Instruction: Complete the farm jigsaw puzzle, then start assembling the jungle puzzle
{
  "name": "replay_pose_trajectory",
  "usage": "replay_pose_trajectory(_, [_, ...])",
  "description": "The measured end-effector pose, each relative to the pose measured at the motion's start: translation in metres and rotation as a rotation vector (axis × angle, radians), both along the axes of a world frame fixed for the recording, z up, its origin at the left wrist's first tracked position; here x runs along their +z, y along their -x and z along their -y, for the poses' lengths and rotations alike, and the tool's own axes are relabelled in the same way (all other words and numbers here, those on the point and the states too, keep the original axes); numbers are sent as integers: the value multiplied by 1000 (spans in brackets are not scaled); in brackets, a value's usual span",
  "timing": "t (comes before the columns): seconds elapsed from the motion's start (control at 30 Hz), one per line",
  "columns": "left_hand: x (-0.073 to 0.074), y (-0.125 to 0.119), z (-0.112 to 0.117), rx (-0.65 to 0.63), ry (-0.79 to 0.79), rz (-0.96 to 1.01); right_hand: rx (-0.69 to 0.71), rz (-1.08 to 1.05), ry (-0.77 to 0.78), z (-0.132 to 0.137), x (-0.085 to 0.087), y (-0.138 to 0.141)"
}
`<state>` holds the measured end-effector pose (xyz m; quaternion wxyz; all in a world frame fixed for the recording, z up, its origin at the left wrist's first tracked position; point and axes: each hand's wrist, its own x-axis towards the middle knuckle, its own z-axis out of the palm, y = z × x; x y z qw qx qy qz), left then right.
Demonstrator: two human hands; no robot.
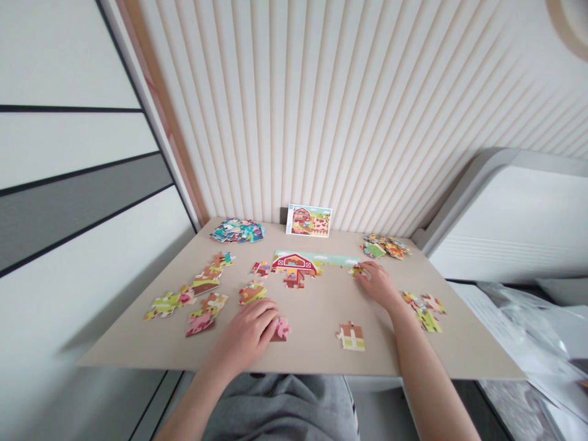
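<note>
On the table, a farm jigsaw puzzle (pixel 294 263) is partly joined, showing a red barn and a strip of blue sky. The fingers of my right hand (pixel 377 283) are closed at a green puzzle piece (pixel 355 270) by the strip's right end, covering part of it. Nearer to me, my left hand (pixel 254 326) rests low with bent fingers pressed together. Its fingertips and thumb overlap the left side of a pink puzzle piece (pixel 282 329); their exact grip is hidden. A piece with a white fence (pixel 351 336) lies alone between my arms.
Loose and joined pieces (pixel 206 280) spread at the left, more pieces (pixel 425 311) at the right. A blue pile (pixel 237 231) and a mixed pile (pixel 384 246) sit at the back. The picture card (pixel 309 220) leans by the ribbed wall (pixel 275 110).
</note>
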<state>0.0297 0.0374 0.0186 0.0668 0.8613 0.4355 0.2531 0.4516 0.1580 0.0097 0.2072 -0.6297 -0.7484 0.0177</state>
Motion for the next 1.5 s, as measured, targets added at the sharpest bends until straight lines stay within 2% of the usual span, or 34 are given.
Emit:
replay_pose_trajectory(0.2, [0, 0, 0, 1, -2, 6, 25, 5, 28, -1, -3, -1])
replay_pose_trajectory(0.93, [-2, 1, -1, 2, 21, -20, -19, -27, 39, -5, -8, -3])
replay_pose_trajectory(1.33, [-1, 0, -1, 5, 3, 7, -55, -120, -8, 0, 3, 1])
replay_pose_trajectory(1.5, [-2, 0, 0, 5, -2, 22, -134, -206, -80, 3, 8, 4])
